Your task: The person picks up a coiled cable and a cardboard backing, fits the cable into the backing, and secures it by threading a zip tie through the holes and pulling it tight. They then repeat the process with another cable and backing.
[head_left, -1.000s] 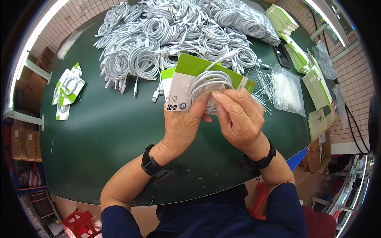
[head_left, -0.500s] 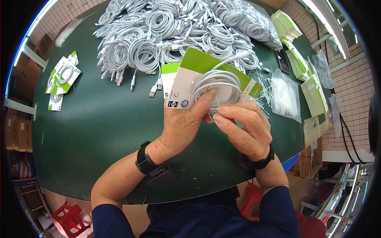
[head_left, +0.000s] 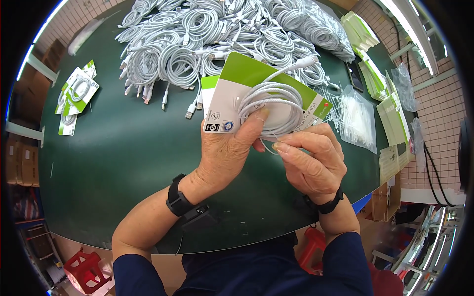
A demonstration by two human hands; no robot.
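My left hand (head_left: 224, 143) grips a green-and-white packaging card (head_left: 242, 69), with the thumb pressing a coiled white USB cable (head_left: 295, 101) flat against its front. One plug of the cable (head_left: 307, 61) sticks out past the card's upper right edge. Just below the coil, my right hand (head_left: 316, 160) pinches a thin white plastic tie (head_left: 270, 150) between thumb and forefinger. This tie loops at the lower edge of the coil; where it passes behind the card is hidden.
A large heap of coiled white cables (head_left: 197, 29) covers the far table. Carded cables (head_left: 78, 93) lie at left. To the right are a bag of white ties (head_left: 358, 121), a dark phone (head_left: 354, 76) and stacks of green-and-white cards (head_left: 393, 118). A red stool (head_left: 86, 271) stands below.
My right hand has moved slightly right and down, drawing the tie's end away from the coil. The card and coil in my left hand have shifted a little.
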